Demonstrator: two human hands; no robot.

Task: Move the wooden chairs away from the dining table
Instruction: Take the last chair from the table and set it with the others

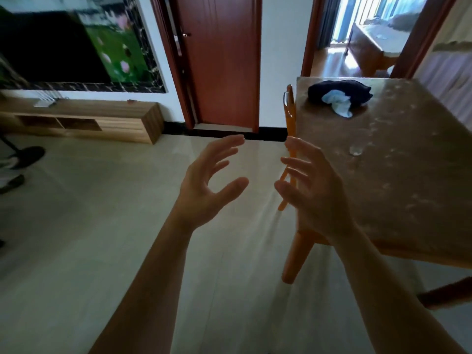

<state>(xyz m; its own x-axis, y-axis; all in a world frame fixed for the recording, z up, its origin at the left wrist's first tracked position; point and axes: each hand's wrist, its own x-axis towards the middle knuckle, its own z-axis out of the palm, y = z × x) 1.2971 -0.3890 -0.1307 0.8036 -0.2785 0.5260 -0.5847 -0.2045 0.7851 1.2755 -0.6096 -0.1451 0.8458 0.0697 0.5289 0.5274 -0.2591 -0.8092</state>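
Far left: a dark fan base [26, 155] sat on the pale tiled floor [102, 226], with a low wooden TV cabinet [84, 121] against the wall behind it and a large framed picture [74, 44] above. A closed red-brown door [222, 60] stood further along the same wall.

Centre: the person's left hand [207, 185] was held up over the floor, palm turned inward, fingers spread and loosely curled, thumb out. It gripped nothing and touched nothing.

Just right of it, the right hand [314, 190] faced the left one, also wide open with fingers fanned, nothing in its grasp. It hung in front of the wooden chair [291, 123]; whether the fingertips touched the chair could not be told from where I stood.

The chair, orange-toned, was tucked tight against the left edge of the dining table [398, 175], its back rising just above the tabletop, one leg [293, 259] splayed onto the floor below.

On the table: a dark cloth bundle [339, 94] with a pale blue piece at the far end, and a small clear object [356, 150] nearer the middle.

Far right, behind: an open doorway [357, 34] into a bright room.
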